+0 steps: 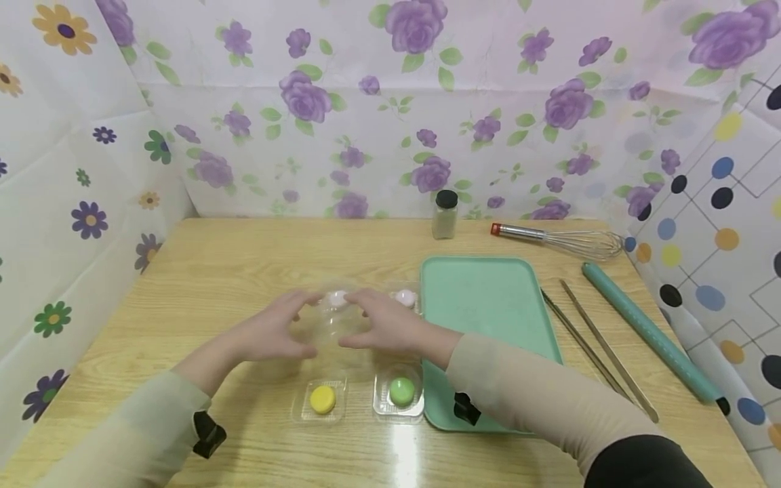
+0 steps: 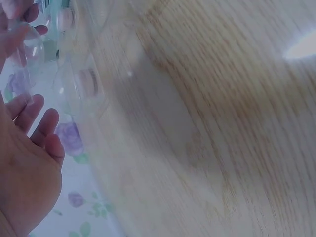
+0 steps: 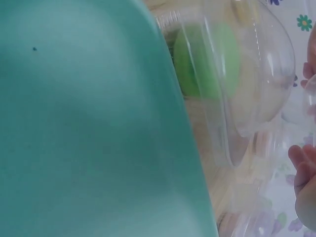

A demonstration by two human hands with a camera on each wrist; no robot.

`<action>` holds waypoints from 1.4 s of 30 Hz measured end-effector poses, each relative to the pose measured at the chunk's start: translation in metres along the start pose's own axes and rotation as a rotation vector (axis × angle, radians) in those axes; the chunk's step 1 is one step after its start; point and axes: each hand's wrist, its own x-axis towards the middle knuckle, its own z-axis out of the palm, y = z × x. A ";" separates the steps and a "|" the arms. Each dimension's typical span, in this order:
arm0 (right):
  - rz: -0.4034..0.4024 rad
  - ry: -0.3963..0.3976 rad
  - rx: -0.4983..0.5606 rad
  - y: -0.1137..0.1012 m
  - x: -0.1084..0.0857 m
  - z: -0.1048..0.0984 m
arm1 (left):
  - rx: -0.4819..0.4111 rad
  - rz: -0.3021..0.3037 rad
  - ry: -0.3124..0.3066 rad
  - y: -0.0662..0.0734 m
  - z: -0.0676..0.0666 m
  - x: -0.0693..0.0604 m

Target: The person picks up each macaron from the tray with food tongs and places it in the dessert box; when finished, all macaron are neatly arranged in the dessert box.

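Observation:
A clear domed plastic lid [image 1: 334, 329] is held between both hands above the table, seen blurred. My left hand [image 1: 277, 331] grips its left side, fingers and thumb apart; my right hand [image 1: 387, 322] grips the right side. Behind the lid, a pale macaron [image 1: 337, 298] sits in a clear container. Another pale macaron [image 1: 405, 297] lies in a container beyond the right hand. Closer to me, a yellow macaron [image 1: 322, 400] rests in a clear tray, and a green macaron [image 1: 401, 392] in a container under a clear dome [image 3: 276, 69].
A mint-green tray [image 1: 482, 285] lies right of the containers, under my right forearm. Farther right are two metal rods [image 1: 610, 349] and a teal rolling pin [image 1: 649, 332]. A whisk [image 1: 561, 238] and a black-capped jar [image 1: 445, 215] stand near the floral back wall.

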 end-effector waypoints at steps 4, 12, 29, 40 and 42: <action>-0.005 0.019 -0.022 -0.002 0.001 0.001 | 0.013 0.011 0.024 -0.002 0.000 0.000; -0.044 0.022 0.125 0.000 0.003 0.001 | 0.126 0.051 0.144 -0.002 0.001 0.001; 0.191 -0.270 1.059 0.005 0.010 -0.003 | 0.471 0.403 0.418 -0.007 0.003 0.001; 0.241 -0.296 1.093 0.001 0.011 0.002 | 0.579 0.666 0.545 -0.012 0.005 0.005; 0.236 -0.283 1.094 0.001 0.011 0.003 | 0.588 0.666 0.545 -0.011 0.005 0.005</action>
